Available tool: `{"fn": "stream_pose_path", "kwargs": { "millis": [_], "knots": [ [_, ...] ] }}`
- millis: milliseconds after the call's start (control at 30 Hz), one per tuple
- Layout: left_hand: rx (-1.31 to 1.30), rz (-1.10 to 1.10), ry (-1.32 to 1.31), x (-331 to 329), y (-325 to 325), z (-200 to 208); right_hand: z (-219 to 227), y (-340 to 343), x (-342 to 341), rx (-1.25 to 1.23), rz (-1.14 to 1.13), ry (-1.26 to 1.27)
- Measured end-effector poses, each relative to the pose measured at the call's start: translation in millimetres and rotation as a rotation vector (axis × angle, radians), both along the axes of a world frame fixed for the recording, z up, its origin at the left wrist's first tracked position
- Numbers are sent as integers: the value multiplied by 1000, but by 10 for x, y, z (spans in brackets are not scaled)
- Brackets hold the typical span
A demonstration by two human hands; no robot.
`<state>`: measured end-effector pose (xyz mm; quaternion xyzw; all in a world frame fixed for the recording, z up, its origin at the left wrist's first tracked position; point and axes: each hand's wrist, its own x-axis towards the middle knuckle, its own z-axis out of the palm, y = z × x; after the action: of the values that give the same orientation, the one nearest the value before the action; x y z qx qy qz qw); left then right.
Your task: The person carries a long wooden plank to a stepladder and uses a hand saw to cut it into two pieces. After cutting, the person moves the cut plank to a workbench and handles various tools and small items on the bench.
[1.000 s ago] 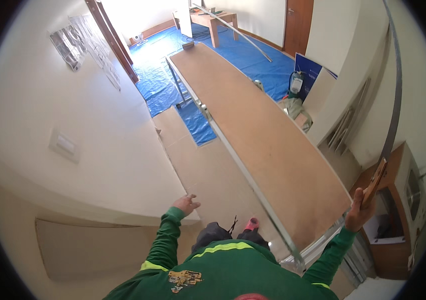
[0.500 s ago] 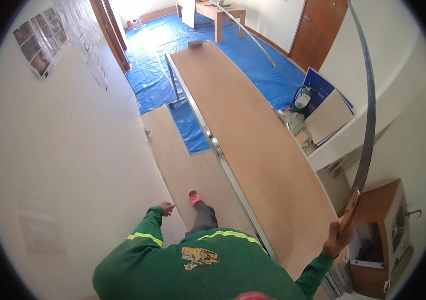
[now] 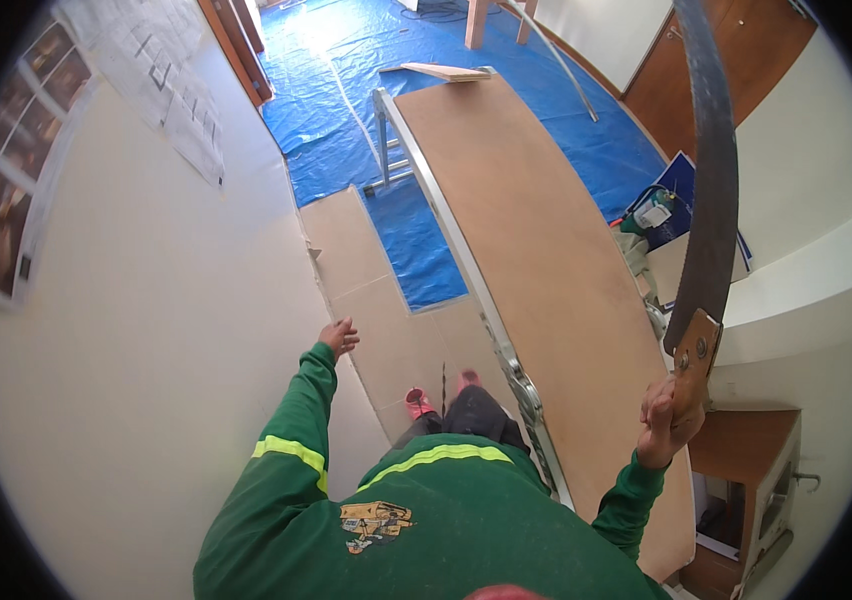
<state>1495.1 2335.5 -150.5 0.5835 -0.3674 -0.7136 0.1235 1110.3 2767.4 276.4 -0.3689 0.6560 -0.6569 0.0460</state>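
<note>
My right hand is closed around the wooden handle of a handsaw. The long dark blade points up and away, with its toothed edge on the left. It is held above the right edge of a long brown board that lies on a metal-framed stand. On the other side, my left hand hangs in the air near the white wall, fingers apart and nothing in them.
Blue plastic sheeting covers the floor ahead, with tan floor covering nearer my feet. A light panel rests at the board's far end. Bottles and leaning panels stand to the right, behind a wooden cabinet.
I have moved forward along the board, and both feet now show. The saw has turned so its blade shows broadside. My left hand has swung forward, still empty.
</note>
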Motion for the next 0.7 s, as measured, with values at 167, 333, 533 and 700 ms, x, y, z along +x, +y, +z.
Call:
{"fn": "stream_pose_path", "kwargs": {
  "millis": [167,333,533,700],
  "knots": [
    [-35,-175,-126,147,-916,-71,-98,-882,-215,69,61,20],
    [43,-417,-404,642,-1684,183,-343,-1805,-693,49,99,-69],
    [134,-76,-354,1233,-2156,667,-263,-3293,-1196,14,160,-134],
    [126,-19,-264,701,-2685,998,-91,-4596,-1224,-80,242,-178]
  ]
}}
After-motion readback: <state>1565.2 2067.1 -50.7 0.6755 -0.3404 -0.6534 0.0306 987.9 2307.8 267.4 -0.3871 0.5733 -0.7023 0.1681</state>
